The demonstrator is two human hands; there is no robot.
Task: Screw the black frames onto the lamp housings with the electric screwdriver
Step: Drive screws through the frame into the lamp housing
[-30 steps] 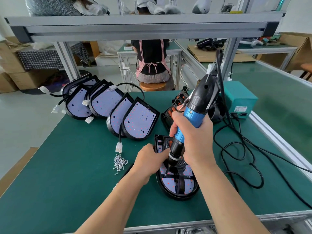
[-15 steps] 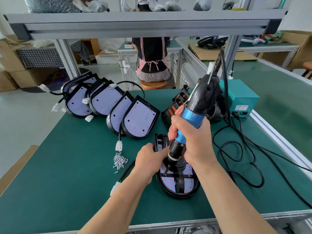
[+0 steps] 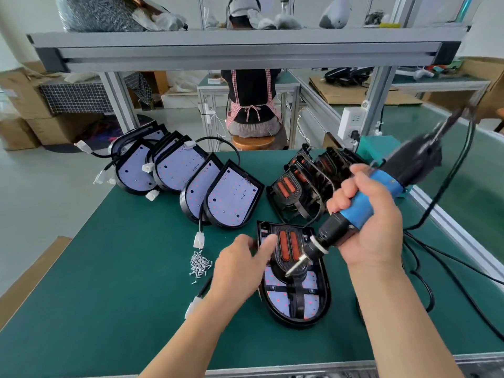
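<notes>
A black lamp housing [image 3: 319, 309] lies flat on the green mat near the front, with a black frame [image 3: 289, 241] carrying two orange strips set on it. My right hand [image 3: 371, 219] grips the blue and black electric screwdriver [image 3: 381, 186], tilted with its bit hanging just above the frame. My left hand [image 3: 240, 266] rests at the housing's left edge, its fingers touching the frame. A small heap of screws [image 3: 200, 264] lies left of that hand.
Several lamp housings [image 3: 231, 197] lean in a row at the back left, trailing cables with white plugs. A stack of black frames [image 3: 308, 181] stands behind the work. A teal box [image 3: 371, 150] and black cables [image 3: 436, 271] lie at the right. A person sits beyond the table.
My right hand has lifted the screwdriver off the frame and swung it up to the right. My left hand has loosened and slid slightly left along the housing's edge.
</notes>
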